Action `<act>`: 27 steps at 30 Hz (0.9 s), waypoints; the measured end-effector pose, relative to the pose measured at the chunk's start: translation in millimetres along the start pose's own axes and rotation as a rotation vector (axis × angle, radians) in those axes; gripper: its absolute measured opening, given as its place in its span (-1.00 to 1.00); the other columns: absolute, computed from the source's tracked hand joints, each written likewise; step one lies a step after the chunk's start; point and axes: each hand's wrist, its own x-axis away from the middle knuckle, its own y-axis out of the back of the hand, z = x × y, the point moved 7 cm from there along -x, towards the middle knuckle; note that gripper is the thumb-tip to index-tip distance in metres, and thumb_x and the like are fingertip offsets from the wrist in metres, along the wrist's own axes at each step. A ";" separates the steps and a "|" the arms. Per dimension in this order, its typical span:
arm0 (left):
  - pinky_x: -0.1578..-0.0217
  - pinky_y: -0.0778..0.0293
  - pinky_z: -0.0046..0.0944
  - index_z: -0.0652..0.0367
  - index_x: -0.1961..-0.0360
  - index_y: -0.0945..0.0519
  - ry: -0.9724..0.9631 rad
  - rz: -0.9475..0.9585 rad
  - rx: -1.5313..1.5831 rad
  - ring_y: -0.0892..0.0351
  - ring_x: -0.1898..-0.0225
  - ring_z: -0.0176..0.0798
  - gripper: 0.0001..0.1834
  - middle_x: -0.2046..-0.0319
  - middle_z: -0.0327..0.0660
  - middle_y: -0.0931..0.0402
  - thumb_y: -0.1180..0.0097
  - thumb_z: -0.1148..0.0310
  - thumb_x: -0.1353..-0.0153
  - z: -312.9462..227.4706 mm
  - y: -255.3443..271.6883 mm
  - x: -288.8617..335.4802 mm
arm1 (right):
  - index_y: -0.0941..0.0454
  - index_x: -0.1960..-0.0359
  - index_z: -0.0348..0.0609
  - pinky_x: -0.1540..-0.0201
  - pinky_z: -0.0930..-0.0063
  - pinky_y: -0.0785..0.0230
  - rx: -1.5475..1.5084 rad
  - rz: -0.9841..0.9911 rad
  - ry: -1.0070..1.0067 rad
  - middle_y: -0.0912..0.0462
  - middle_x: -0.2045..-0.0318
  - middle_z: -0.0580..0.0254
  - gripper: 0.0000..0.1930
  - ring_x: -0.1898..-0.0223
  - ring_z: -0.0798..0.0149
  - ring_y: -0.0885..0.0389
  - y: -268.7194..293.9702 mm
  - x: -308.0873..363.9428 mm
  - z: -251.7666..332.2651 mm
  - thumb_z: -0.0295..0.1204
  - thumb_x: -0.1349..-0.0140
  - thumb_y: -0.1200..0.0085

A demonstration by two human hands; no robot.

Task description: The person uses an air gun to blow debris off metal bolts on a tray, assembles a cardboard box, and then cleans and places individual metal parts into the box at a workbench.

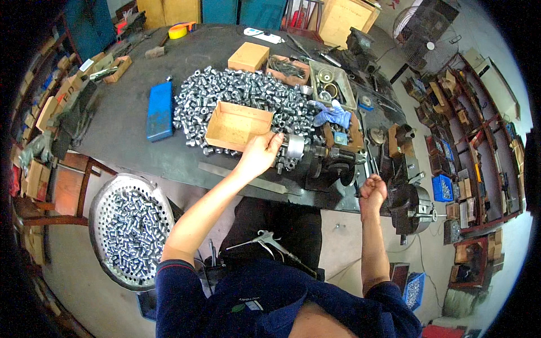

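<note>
My left hand is closed, its thumb and fingertips pressed together at the face of a round silver chuck. Whatever lies in those fingers is hidden. The chuck belongs to a small dark bench machine at the table's front edge. On the machine's right, my right hand is curled shut; what it grips, if anything, cannot be made out. Just beyond my left hand, an open cardboard box rests against a wide heap of metal fittings.
A perforated metal basin of shiny cylindrical parts stands at lower left. An air blow gun lies across my lap. On the table are a blue case, a closed carton and blue gloves. A vise stands at right.
</note>
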 end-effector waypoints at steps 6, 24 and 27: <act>0.39 -0.39 0.02 0.29 0.48 -0.53 -0.242 -0.197 -0.264 -0.50 0.42 0.17 -0.63 0.54 0.12 -0.49 0.12 0.18 -0.21 -23.5 41.0 -12.2 | -0.49 0.52 -0.20 0.70 0.66 -0.05 0.086 -0.186 0.028 -0.38 0.69 0.41 -0.83 0.74 0.48 -0.24 24.2 -100.1 -63.5 -0.41 -0.11 0.10; 0.31 -0.45 -0.19 0.29 0.15 -0.48 -0.131 -0.134 -0.398 -0.58 0.33 -0.06 -0.66 0.40 0.02 -0.55 -0.08 0.29 -0.09 -15.6 175.8 76.8 | -0.38 0.34 -0.25 0.64 0.63 0.05 -0.086 0.283 0.159 -0.30 0.55 0.36 -0.82 0.67 0.50 -0.06 4.1 6.0 21.7 -0.39 -0.24 0.21; 0.31 -0.45 -0.17 0.25 0.21 -0.53 0.093 -0.114 -0.655 -0.58 0.34 -0.03 -0.67 0.40 0.05 -0.54 -0.12 0.28 -0.02 33.2 217.9 151.1 | -0.37 0.36 -0.26 0.65 0.62 0.06 -0.114 0.087 0.068 -0.29 0.58 0.36 -0.82 0.67 0.50 -0.06 10.8 6.4 -19.4 -0.40 -0.25 0.23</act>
